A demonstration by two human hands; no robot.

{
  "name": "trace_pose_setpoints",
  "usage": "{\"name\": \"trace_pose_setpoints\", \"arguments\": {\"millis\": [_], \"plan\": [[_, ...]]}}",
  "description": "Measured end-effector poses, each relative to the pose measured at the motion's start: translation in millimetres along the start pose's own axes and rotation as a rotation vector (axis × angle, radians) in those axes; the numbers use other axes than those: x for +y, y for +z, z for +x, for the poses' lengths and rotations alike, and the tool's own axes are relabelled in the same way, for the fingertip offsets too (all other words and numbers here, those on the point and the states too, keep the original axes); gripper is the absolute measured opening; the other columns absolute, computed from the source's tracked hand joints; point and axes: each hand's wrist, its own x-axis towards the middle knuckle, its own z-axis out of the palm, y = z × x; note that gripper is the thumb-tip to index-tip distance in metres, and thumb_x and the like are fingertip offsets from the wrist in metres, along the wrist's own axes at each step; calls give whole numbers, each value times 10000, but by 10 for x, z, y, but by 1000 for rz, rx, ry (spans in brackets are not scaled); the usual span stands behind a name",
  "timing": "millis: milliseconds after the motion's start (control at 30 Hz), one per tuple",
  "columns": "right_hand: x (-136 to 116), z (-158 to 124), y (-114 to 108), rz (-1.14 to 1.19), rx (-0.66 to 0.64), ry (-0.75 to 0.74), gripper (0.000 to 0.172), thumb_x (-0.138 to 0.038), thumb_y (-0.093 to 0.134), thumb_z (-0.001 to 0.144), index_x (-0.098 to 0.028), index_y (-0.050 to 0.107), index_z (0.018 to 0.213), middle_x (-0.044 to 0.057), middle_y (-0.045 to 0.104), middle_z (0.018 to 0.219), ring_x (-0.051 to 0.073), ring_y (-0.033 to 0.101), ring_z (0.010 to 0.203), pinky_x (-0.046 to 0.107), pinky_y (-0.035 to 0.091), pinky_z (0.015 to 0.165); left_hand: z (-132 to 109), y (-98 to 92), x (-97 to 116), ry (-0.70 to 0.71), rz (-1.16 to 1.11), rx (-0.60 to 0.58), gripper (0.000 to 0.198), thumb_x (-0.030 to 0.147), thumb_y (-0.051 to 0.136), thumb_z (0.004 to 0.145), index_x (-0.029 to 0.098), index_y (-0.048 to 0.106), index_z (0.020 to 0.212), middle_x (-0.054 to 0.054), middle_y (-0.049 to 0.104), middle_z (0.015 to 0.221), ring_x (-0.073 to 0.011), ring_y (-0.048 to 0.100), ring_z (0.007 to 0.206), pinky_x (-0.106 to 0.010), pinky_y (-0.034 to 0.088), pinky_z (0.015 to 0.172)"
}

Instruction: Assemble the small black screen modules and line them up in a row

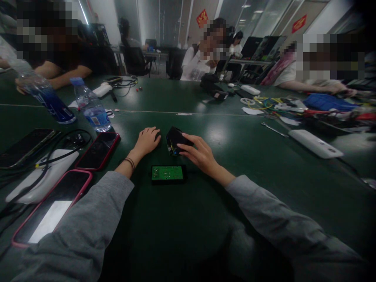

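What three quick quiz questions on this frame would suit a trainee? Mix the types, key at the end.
1. Which hand holds the black box?
2. True or false: the left hand is touching the green circuit board.
3. Fill in: in the picture, the wrench lies to the ____ of the black box.

Key:
1. The right hand.
2. False; the left hand is apart from the green circuit board.
3. right

Table's (217, 199) dark green, with a thin seam (152, 112) running across. Circuit board (167, 172) in a black frame sits green side up, front and middle. Left side's kinda crowded: bottles (98, 117), phones (98, 151), black cables (54, 156). Over on the right there's a wrench (274, 130), a long white block (315, 144) and a messy wire pile (273, 103).
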Motion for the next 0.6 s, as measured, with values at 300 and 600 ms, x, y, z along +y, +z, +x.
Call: {"name": "trace_pose_setpoints", "arguments": {"millis": [300, 600], "plan": [[-60, 13, -15, -24, -54, -3, 308, -211, 648, 1065, -290, 658, 1362, 96, 570, 1536, 313, 584, 1360, 540, 581, 1073, 4, 13, -21, 11, 1, 2, 441, 352, 461, 1091, 184, 601, 1474, -143, 557, 1587, -322, 475, 1460, -514, 407, 1192], [-45, -45, -6, -117, -14, -21, 374, -133, 612, 1063, -318, 650, 1385, 51, 505, 1610, 301, 532, 1422, 527, 558, 1099, 1, -5, -12, 9, -1, -4, 448, 359, 453, 1098, 160, 600, 1472, -151, 553, 1589, -319, 471, 1466, -507, 406, 1195]]}}
